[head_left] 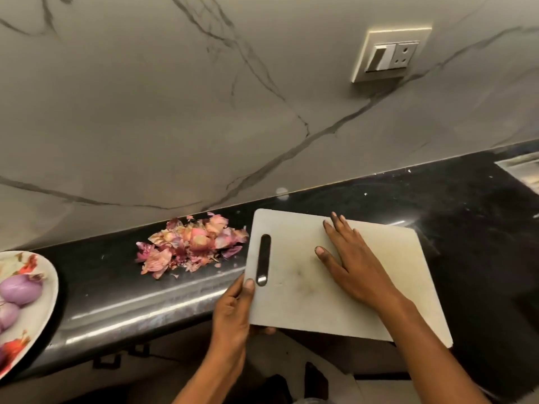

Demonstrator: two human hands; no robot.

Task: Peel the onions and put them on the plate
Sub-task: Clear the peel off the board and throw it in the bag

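Peeled purple onions (18, 290) lie on a white flowered plate (43, 304) at the far left edge of the view. A heap of pink onion skins (189, 246) lies on the black counter near the wall. Right of the skins a white cutting board (291, 290) with a slot handle overhangs the counter's front edge. My left hand (233, 313) grips the board's near left corner, thumb on top. My right hand (347, 258) rests flat on the board with straight fingers.
The black counter (481, 228) runs from left to right below a marbled wall. A switch and socket plate (390, 55) sits on the wall at the upper right. A steel sink edge (525, 170) shows at the far right.
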